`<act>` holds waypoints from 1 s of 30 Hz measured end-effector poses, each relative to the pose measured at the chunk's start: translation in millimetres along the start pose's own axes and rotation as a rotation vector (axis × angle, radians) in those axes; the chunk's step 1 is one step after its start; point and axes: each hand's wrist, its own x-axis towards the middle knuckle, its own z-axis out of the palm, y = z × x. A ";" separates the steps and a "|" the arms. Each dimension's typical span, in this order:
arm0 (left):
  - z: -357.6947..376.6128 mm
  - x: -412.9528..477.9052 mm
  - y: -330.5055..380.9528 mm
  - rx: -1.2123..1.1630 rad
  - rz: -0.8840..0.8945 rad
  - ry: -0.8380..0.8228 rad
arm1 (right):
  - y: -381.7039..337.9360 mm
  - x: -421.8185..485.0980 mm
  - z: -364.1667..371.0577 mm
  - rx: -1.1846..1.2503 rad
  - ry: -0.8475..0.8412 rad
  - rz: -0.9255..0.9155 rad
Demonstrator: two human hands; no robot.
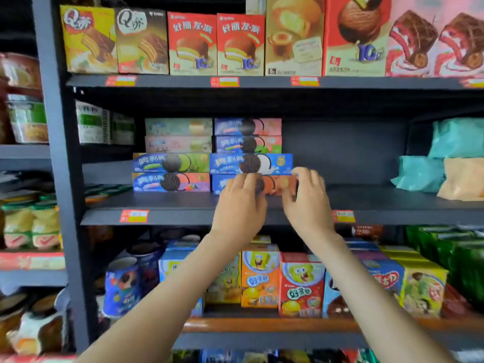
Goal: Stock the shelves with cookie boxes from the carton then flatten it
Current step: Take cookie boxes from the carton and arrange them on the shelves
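On the dark grey metal shelf [392, 203] of a packed shop aisle, the blue-and-orange cardboard cookie box [275, 182] sits at the bottom of the right stack. Its long side runs left-right, printed face out. The left hand [239, 205] grips its middle and the right hand [306, 203] pinches its right end.
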 end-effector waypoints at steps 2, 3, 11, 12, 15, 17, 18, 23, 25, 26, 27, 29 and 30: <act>-1.2 -50.5 30.3 -0.142 0.011 0.017 | 0.3 -49.5 -18.0 0.114 0.037 -0.082; 0.8 -76.1 43.1 -0.188 -0.012 -0.011 | 2.6 -76.1 -25.5 0.151 0.008 -0.096; 67.1 -254.6 73.4 -0.202 -0.311 -0.483 | 54.7 -276.4 -26.6 0.155 -0.506 0.123; 77.2 -274.9 71.0 -0.194 -0.353 -0.525 | 60.0 -300.8 -20.5 0.142 -0.568 0.148; 107.6 -344.0 57.0 -0.162 -0.462 -0.664 | 75.3 -379.6 1.3 0.122 -0.695 0.252; 128.6 -397.4 44.8 -0.191 -0.509 -0.744 | 84.7 -436.9 15.9 0.115 -0.758 0.308; 139.3 -426.8 38.8 -0.214 -0.528 -0.780 | 89.4 -467.8 22.6 0.113 -0.794 0.327; 189.7 -585.4 16.8 -0.236 -0.672 -1.011 | 110.3 -625.3 44.0 0.069 -0.983 0.407; 205.3 -643.5 12.6 -0.242 -0.704 -1.083 | 118.3 -686.6 47.0 0.027 -1.089 0.485; 212.4 -671.2 10.8 -0.245 -0.725 -1.113 | 122.5 -716.7 48.5 0.036 -1.132 0.517; 219.4 -697.6 8.8 -0.244 -0.750 -1.140 | 126.2 -745.7 51.3 0.051 -1.173 0.535; 233.5 -746.1 6.2 -0.235 -0.798 -1.192 | 132.4 -800.3 57.7 0.039 -1.245 0.562; 240.7 -767.4 4.4 -0.230 -0.822 -1.217 | 135.3 -823.5 62.2 0.038 -1.269 0.613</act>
